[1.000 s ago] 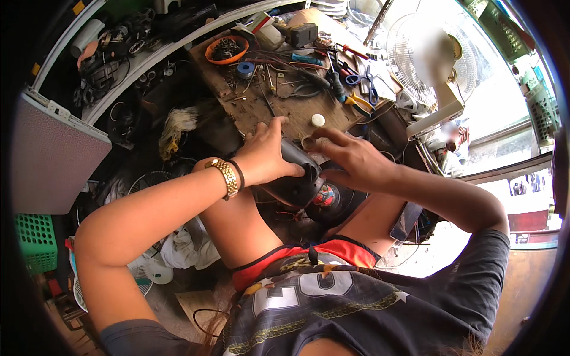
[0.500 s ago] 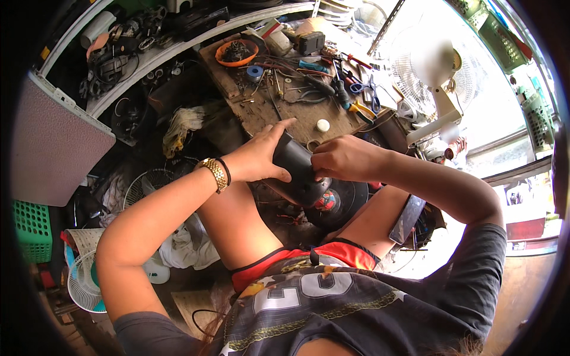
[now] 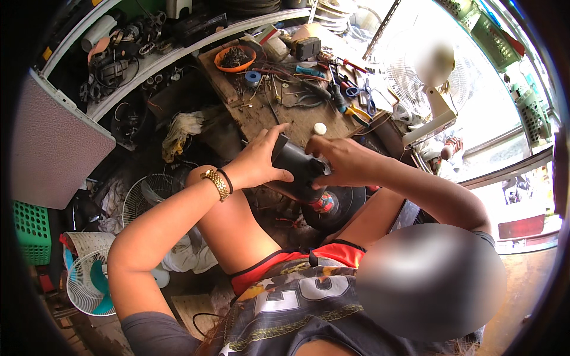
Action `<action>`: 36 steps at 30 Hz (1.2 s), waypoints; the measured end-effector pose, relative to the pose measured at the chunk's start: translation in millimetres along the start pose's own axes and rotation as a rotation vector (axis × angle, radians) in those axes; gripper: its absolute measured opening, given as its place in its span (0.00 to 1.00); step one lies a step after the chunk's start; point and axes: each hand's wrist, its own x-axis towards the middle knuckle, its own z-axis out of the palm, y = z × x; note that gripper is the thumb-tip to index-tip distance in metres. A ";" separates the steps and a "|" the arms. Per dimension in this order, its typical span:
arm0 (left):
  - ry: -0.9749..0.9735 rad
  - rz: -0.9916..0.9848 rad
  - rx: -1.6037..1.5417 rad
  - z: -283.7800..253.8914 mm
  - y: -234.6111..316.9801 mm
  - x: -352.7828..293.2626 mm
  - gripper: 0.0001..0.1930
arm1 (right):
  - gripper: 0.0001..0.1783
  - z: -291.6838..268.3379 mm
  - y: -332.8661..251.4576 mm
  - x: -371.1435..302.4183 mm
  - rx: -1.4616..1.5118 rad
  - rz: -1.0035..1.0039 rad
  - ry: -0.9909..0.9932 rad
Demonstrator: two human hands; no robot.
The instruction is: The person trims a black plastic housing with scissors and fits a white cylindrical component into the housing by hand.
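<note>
A smooth black plastic housing [image 3: 294, 165] is held tilted above my lap, at the near edge of the workbench. My left hand [image 3: 259, 157], with a gold watch at the wrist, grips its left side between thumb and fingers. At the housing's right side is my right hand [image 3: 344, 159], its thumb and fingertips curled around a small black part [image 3: 320, 167], whose exact kind I cannot make out. Below them, between my legs, sits a round black base [image 3: 344, 209] with a red patterned piece [image 3: 324, 203] beside it. A white round cap [image 3: 320, 129] lies on the bench just beyond my right hand.
The wooden workbench [image 3: 261, 121] carries pliers [image 3: 306, 101], blue scissors [image 3: 369, 98], a blue spool [image 3: 253, 77] and an orange bowl of small metal parts [image 3: 246, 65]. A white fan [image 3: 436, 113] stands at the right. Fan guards [image 3: 89, 285] and a green basket [image 3: 32, 231] are at the left.
My right hand's fingers have spread from a tight pinch and now curl around a small black part at the housing's right side. The left hand keeps its hold. The view has shifted slightly.
</note>
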 end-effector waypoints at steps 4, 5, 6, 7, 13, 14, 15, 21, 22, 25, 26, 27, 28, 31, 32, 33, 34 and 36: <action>0.024 -0.009 0.016 0.0 3.6 -1.9 0.56 | 0.19 5.3 4.3 -3.6 0.015 -0.134 -0.018; 0.043 0.006 0.018 0.4 2.5 -4.1 0.56 | 0.19 4.4 2.5 -0.8 0.016 -0.167 -0.002; 0.062 0.021 0.020 1.3 1.6 -5.8 0.56 | 0.19 0.8 1.3 1.7 0.172 -0.062 -0.032; 0.073 0.007 0.018 2.8 0.9 -7.2 0.55 | 0.18 -6.1 0.6 4.8 0.329 0.043 -0.064; 0.191 0.080 0.067 12.6 -2.8 -10.2 0.54 | 0.18 -9.1 103.9 40.2 0.161 0.034 0.501; 0.232 0.098 0.102 14.9 -7.4 -14.2 0.54 | 0.22 2.3 115.9 48.3 -0.002 0.312 0.405; 0.276 0.118 0.139 15.3 -8.7 -18.2 0.54 | 0.23 14.6 122.5 56.3 -0.005 0.497 0.294; 0.319 0.209 0.174 20.6 0.2 -25.2 0.47 | 0.23 84.9 182.8 69.4 -0.107 0.564 0.407; 0.303 0.218 0.098 20.1 1.1 -23.8 0.45 | 0.23 87.5 182.2 68.7 -0.133 0.578 0.454; 0.331 0.227 -0.035 25.3 -10.9 -23.8 0.36 | 0.31 78.8 152.8 68.5 0.053 0.547 0.539; 0.352 0.242 -0.071 27.5 -12.7 -20.5 0.32 | 0.34 78.0 146.3 58.9 0.189 0.450 0.631; 0.347 0.240 -0.080 27.5 -11.9 -18.8 0.30 | 0.36 78.5 136.8 47.8 0.326 0.347 0.717; 0.351 0.227 -0.089 26.8 -12.3 -21.6 0.28 | 0.43 79.8 112.6 32.0 0.705 0.236 0.641; 0.337 0.207 -0.101 23.8 -7.2 -23.4 0.25 | 0.63 87.4 34.6 -35.7 0.864 0.014 0.459; 0.327 0.201 -0.097 22.9 -5.2 -22.7 0.24 | 0.68 99.2 20.5 -46.1 0.719 0.046 0.498; 0.322 0.201 -0.096 23.2 -5.2 -21.1 0.24 | 0.73 110.6 7.8 -51.9 0.572 0.086 0.533; 0.317 0.199 -0.097 23.1 -5.7 -20.7 0.24 | 0.72 119.0 -2.7 -53.3 0.532 0.187 0.583; 0.315 0.209 -0.079 20.7 -4.1 -17.1 0.24 | 0.60 123.6 -7.3 -51.0 0.611 0.297 0.646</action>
